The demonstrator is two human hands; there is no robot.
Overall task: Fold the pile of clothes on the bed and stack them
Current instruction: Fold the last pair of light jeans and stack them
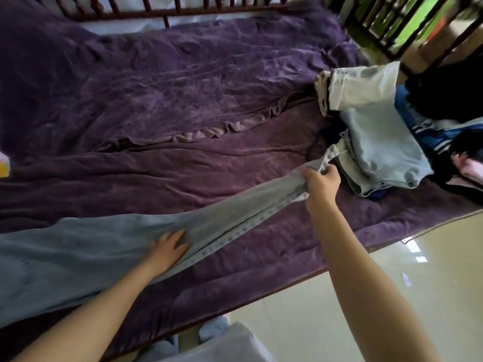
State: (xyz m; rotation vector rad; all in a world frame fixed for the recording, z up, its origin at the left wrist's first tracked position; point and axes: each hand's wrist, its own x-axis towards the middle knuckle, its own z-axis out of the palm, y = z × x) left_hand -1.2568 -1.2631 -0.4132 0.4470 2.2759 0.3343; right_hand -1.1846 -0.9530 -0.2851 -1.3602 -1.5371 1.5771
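A long grey-blue garment (86,246) lies stretched across the near part of the bed, from the left edge toward the right. My left hand (167,248) presses flat on its middle with straight fingers. My right hand (321,178) grips the bunched far end of the garment, lifted a little off the blanket, right beside the clothes pile. A pale seam strip with dots runs along the garment's near edge between both hands. At the right, light blue folded jeans (381,150) lie on the pile, with a whitish piece (358,84) behind them.
The purple blanket (183,100) covers the bed, wrinkled in the middle. Dark, blue-striped and pink clothes (449,131) heap at the far right. A wooden rail (162,11) runs along the far side. Glossy tiled floor (392,283) lies at the lower right.
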